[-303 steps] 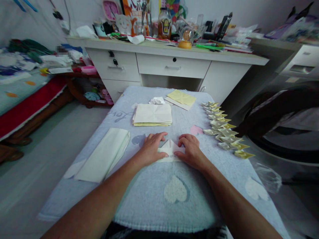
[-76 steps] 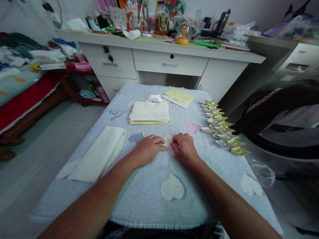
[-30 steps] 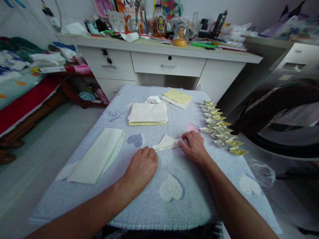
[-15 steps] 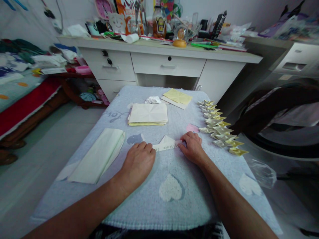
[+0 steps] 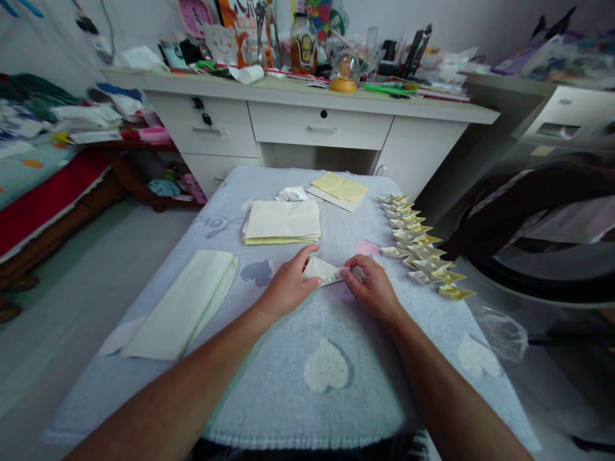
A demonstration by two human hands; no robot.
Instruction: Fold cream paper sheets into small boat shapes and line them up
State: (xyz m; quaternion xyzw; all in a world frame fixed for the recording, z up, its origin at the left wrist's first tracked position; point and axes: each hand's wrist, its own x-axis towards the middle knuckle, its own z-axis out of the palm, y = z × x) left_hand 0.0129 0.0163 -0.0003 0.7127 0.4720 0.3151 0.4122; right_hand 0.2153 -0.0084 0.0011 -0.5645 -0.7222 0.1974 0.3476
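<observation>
A pink clock (image 5: pixel 195 17), a glass jar (image 5: pixel 303 48) and a domed ornament on an orange base (image 5: pixel 343 83) crowd a white desk (image 5: pixel 427 137), a black key (image 5: pixel 206 119) hanging at its left drawer. At right, dark cloth (image 5: pixel 519 195) drapes across the round door of a front-loading washing machine (image 5: pixel 590 109); at left, red fabric (image 5: pixel 48 198) edges a wooden bed (image 5: pixel 19 176).

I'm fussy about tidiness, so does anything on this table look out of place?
The crumpled white wad just beyond the paper stack looks odd: it is scrunched up, while the stack and the nearby yellow sheet lie flat. I see no spill.
</observation>
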